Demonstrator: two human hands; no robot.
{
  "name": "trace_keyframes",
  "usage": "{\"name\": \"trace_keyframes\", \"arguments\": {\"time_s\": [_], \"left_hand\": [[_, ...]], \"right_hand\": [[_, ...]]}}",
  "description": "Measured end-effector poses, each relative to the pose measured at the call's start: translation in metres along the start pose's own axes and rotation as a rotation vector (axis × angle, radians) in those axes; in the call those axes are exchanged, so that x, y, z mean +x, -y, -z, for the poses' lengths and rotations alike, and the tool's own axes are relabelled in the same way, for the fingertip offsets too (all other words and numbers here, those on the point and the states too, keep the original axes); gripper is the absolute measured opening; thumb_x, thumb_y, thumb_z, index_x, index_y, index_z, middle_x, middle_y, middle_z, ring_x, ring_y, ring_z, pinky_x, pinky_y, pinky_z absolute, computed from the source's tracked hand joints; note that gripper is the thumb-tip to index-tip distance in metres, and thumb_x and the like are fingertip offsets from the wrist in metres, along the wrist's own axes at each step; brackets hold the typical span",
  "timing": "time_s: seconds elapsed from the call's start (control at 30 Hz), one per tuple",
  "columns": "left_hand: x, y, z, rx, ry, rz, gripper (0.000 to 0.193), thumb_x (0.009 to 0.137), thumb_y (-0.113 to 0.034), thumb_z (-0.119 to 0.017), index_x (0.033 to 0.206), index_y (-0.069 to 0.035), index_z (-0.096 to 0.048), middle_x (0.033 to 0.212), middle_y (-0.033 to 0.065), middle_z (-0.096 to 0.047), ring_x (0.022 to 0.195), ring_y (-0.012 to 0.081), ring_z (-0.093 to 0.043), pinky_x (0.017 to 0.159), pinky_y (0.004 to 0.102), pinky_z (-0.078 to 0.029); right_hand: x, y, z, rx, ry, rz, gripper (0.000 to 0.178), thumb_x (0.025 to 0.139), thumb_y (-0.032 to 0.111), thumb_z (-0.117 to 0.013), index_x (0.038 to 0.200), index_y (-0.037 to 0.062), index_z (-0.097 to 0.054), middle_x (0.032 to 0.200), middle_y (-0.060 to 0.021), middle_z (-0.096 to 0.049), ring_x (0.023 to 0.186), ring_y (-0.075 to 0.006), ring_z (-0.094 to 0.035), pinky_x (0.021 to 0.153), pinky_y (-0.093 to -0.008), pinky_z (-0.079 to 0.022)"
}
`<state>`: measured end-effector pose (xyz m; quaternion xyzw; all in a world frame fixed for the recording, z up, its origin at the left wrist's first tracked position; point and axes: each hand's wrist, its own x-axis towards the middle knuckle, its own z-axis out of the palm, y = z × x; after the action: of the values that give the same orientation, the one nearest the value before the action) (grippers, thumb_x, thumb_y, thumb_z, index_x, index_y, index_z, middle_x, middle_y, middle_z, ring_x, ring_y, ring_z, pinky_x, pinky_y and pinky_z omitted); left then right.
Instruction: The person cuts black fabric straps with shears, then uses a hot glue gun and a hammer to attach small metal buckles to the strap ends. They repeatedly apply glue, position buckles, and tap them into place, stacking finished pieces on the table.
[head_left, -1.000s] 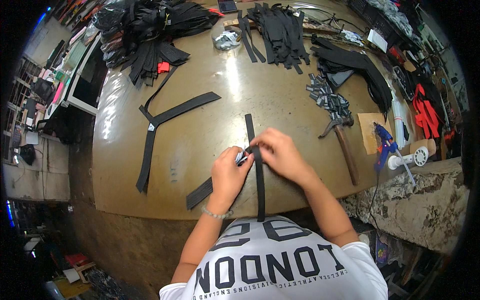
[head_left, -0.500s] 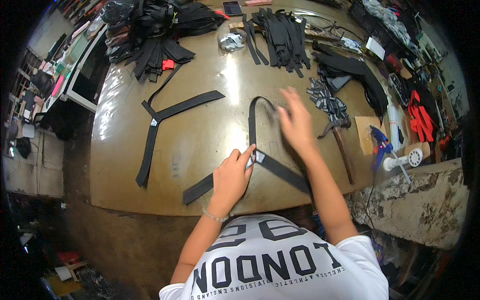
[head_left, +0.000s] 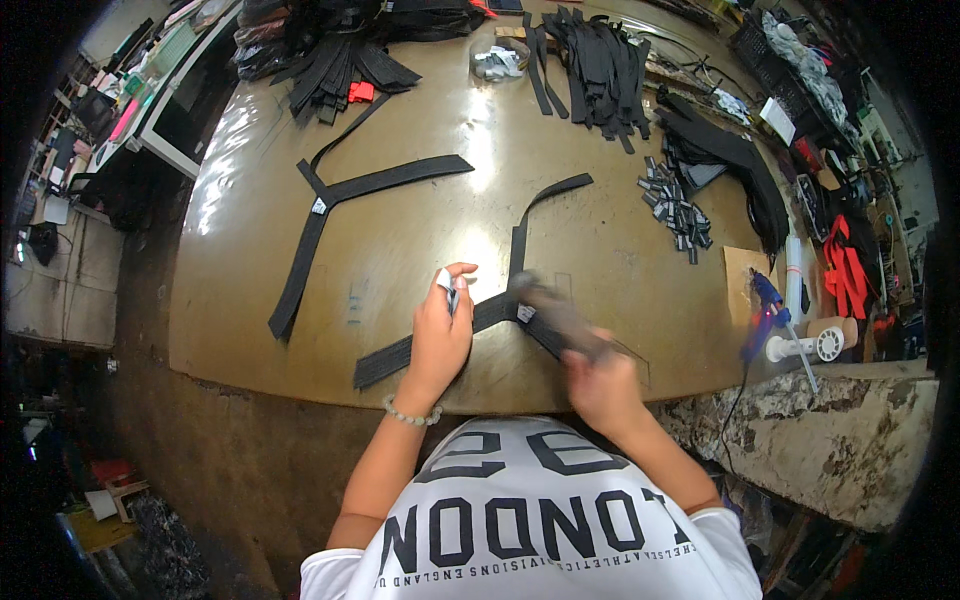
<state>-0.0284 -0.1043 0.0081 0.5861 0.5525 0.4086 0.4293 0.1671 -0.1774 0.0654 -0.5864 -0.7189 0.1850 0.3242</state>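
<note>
My right hand is closed round the wooden handle of a hammer, blurred by motion. The hammer's head is over the joint of a Y-shaped black strap, beside a small whitish patch there. One strap arm runs to the lower left, another away to the far side, its tip curling right. To the left of the joint, my left hand pinches a small grey-white piece, lifted off the strap. Farther left lies a second Y-shaped black strap with a pale patch at its joint.
Small grey-and-black pieces are heaped at the right, near black straps. More strap bundles and a bag of pale pieces stand at the back. A blue glue gun and a white spool sit at the right edge.
My right hand has taken up the hammer from the table's right and brought it over the strap joint. My left hand has let go of the joint and moved left.
</note>
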Motion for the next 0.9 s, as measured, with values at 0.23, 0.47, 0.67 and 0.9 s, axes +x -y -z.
{"name": "trace_keyframes", "arguments": {"time_s": [0.23,0.47,0.67,0.9], "left_hand": [[0.0,0.008,0.0,-0.123,-0.016,0.013,0.022,0.104,-0.019,-0.044,0.111,-0.002,-0.056,0.063,-0.0034,-0.042,0.058,0.0052,-0.038,0.053,0.0246,-0.033],[-0.005,-0.008,-0.009,0.386,0.083,0.011,0.038,0.087,-0.037,-0.069,0.106,-0.005,-0.059,0.073,0.0115,-0.064,0.064,0.0209,-0.062,0.056,0.0354,-0.046],[-0.016,-0.015,-0.03,0.597,-0.054,-0.245,0.034,0.082,-0.038,-0.068,0.098,-0.01,-0.062,0.078,0.0161,-0.066,0.073,0.0329,-0.066,0.062,0.0421,-0.051],[-0.02,-0.007,-0.015,0.473,-0.071,-0.362,0.021,0.081,-0.014,-0.067,0.1,-0.006,-0.067,0.087,0.0169,-0.065,0.077,0.0327,-0.064,0.067,0.042,-0.05]], "right_hand": [[0.004,0.001,-0.011,0.024,0.07,-0.26,0.035,0.098,0.035,-0.052,0.095,-0.0002,-0.049,0.075,-0.0298,-0.062,0.07,-0.0502,-0.061,0.061,-0.0567,-0.049],[0.002,-0.017,-0.011,-0.12,0.125,-0.449,0.045,0.098,0.042,-0.051,0.092,-0.0023,-0.058,0.081,-0.0303,-0.064,0.079,-0.0492,-0.062,0.07,-0.0544,-0.048],[-0.024,-0.084,0.044,-0.297,-0.359,-0.592,0.046,0.096,0.042,-0.056,0.1,-0.0032,-0.063,0.089,-0.0264,-0.066,0.084,-0.0442,-0.064,0.073,-0.0471,-0.049],[-0.055,-0.128,0.068,-0.463,-0.387,-0.614,0.039,0.098,0.037,-0.053,0.106,-0.0007,-0.059,0.099,-0.0238,-0.065,0.09,-0.0438,-0.062,0.076,-0.0496,-0.048]]}}
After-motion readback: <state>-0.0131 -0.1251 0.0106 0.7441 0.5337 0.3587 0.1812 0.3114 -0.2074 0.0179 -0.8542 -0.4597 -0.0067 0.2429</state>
